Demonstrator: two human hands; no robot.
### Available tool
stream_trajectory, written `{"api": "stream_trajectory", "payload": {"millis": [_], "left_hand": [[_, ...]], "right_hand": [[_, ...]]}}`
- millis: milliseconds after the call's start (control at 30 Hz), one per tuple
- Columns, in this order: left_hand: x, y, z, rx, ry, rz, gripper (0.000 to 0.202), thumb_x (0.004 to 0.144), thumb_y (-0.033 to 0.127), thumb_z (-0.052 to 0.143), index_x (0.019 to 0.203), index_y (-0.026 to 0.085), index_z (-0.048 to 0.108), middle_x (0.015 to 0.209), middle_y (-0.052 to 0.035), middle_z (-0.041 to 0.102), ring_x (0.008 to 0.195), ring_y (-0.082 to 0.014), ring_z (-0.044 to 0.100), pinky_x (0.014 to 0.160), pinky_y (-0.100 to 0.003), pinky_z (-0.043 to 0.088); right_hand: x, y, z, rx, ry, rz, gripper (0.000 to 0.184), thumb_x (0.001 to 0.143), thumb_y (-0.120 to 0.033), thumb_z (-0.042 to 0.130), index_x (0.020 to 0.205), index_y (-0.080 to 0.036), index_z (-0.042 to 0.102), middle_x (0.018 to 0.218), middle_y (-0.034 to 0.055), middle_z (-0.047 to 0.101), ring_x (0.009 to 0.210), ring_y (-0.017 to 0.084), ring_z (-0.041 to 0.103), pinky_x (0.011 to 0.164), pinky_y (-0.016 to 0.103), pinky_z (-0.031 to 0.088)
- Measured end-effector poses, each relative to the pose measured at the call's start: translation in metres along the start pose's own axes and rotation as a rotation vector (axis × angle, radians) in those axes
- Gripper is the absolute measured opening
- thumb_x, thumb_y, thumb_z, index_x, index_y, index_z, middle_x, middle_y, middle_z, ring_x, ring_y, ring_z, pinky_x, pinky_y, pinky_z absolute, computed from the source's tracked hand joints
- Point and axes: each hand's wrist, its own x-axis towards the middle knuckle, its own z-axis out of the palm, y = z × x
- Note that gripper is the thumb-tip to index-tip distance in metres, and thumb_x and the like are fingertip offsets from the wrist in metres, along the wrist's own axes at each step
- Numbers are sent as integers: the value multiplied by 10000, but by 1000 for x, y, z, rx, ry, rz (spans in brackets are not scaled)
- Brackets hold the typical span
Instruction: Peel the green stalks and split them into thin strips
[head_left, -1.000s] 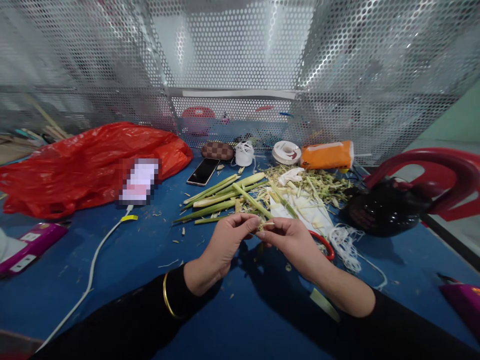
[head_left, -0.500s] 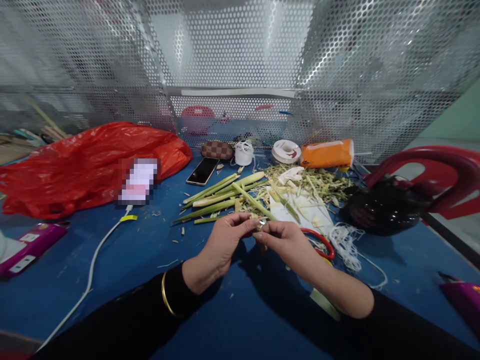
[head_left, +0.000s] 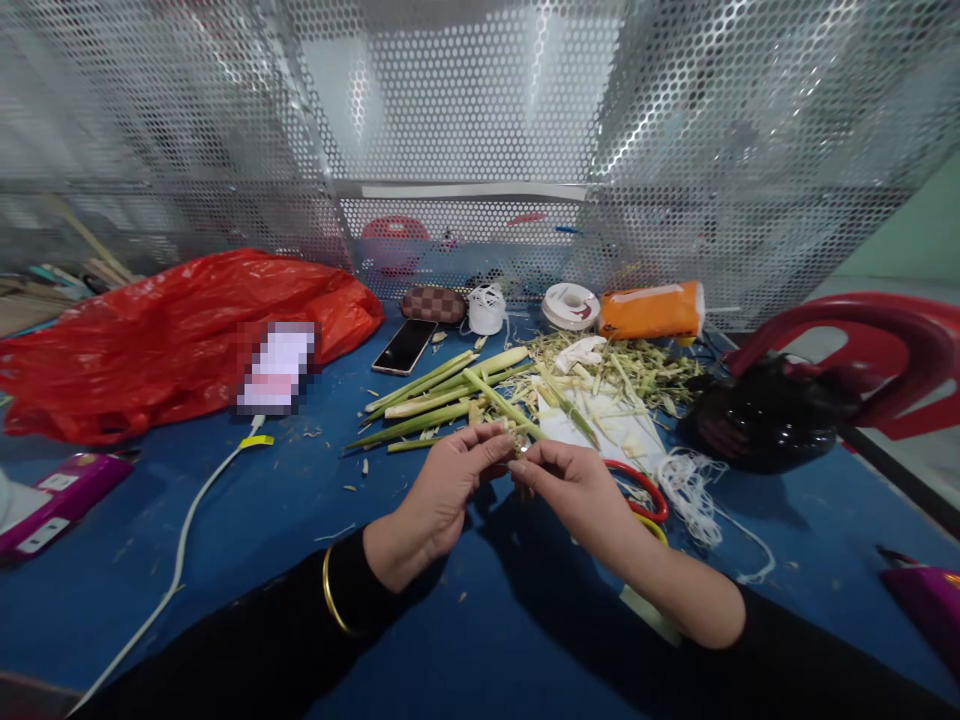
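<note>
My left hand (head_left: 442, 495) and my right hand (head_left: 574, 487) meet fingertip to fingertip over the blue table (head_left: 247, 560). Both pinch a small pale green stalk piece (head_left: 519, 451) between thumbs and fingers; most of it is hidden by the fingers. A gold bangle sits on my left wrist. Just beyond the hands lie several long green stalks (head_left: 431, 395) and a heap of peeled trimmings (head_left: 630, 370). Red-handled scissors (head_left: 637, 490) lie under my right hand, partly covered.
A red plastic bag (head_left: 165, 330) fills the left. A phone (head_left: 405, 345), white cable (head_left: 180, 550), string spool (head_left: 487, 305), tape roll (head_left: 571, 305), orange packet (head_left: 651, 310), black bag (head_left: 765, 420) and loose white string (head_left: 694, 490) lie around. Perforated metal walls enclose the back.
My right hand has drawn in closer to the left, so the fingertips now nearly touch around the stalk piece. The view shifted slightly.
</note>
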Motion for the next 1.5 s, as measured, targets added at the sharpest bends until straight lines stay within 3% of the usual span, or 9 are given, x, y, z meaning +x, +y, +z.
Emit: {"api": "stream_trajectory", "payload": {"millis": [233, 367, 467, 600, 967, 1133, 1233, 1367, 1500], "left_hand": [[-3, 4, 1, -5, -33, -15, 213, 671, 229, 792, 835, 129, 701, 811, -32, 678, 712, -95, 594, 664, -203, 439], [-5, 6, 2, -43, -78, -82, 207, 649, 236, 810, 787, 138, 691, 713, 0, 639, 648, -94, 591, 706, -241, 458], [-7, 5, 2, -24, -170, -99, 176, 699, 260, 780, 800, 140, 700, 680, 9, 602, 625, -89, 562, 686, -251, 458], [-7, 4, 1, 17, -219, -90, 160, 730, 279, 758, 807, 145, 716, 706, 5, 599, 630, -80, 527, 670, -237, 441], [-6, 2, 0, 29, -217, -120, 181, 726, 279, 763, 829, 136, 723, 724, 6, 572, 644, -71, 511, 669, -221, 444], [-5, 3, 1, 42, -132, -79, 199, 671, 274, 798, 805, 148, 721, 730, 6, 603, 622, -75, 524, 645, -227, 434], [-5, 4, 2, 101, -35, -11, 233, 614, 265, 828, 787, 153, 718, 744, -4, 645, 624, -90, 551, 648, -244, 436], [-4, 3, 2, 177, -30, -3, 254, 595, 289, 839, 759, 149, 705, 711, -9, 658, 599, -94, 548, 644, -253, 446], [-2, 1, 0, 170, -94, -76, 338, 750, 480, 691, 795, 147, 713, 792, -76, 710, 616, -126, 605, 640, -269, 455]], "right_hand": [[0, -9, -14, -226, 78, -166, 283, 868, -384, 549, 667, -195, 613, 646, 4, 591, 646, 155, 517, 610, 288, 377], [4, -13, -23, -2, 264, -157, 235, 867, -371, 541, 793, -193, 675, 741, 33, 651, 728, 178, 577, 682, 306, 435], [7, -13, -25, 212, 155, -18, 234, 771, -366, 665, 930, -206, 724, 838, 38, 700, 782, 189, 606, 720, 319, 463], [8, -11, -24, 342, 51, 31, 192, 729, -340, 712, 883, -230, 743, 854, 18, 712, 800, 173, 608, 768, 318, 465], [7, -8, -20, 373, 60, 20, 128, 710, -323, 732, 773, -212, 735, 794, 10, 688, 777, 157, 572, 776, 298, 443], [9, -10, -22, 390, 86, 53, 340, 734, -488, 706, 920, -205, 735, 752, 20, 653, 716, 155, 564, 702, 296, 451], [9, -11, -23, 391, 105, 80, 396, 715, -560, 700, 840, -184, 720, 707, 22, 625, 663, 145, 554, 640, 280, 439], [7, -13, -21, 360, 28, 90, 288, 695, -454, 751, 685, -178, 671, 613, -12, 592, 592, 115, 507, 606, 262, 403], [8, -12, -20, 372, 34, 129, 236, 682, -386, 759, 680, -168, 669, 612, -3, 615, 601, 121, 525, 616, 273, 398]]}}
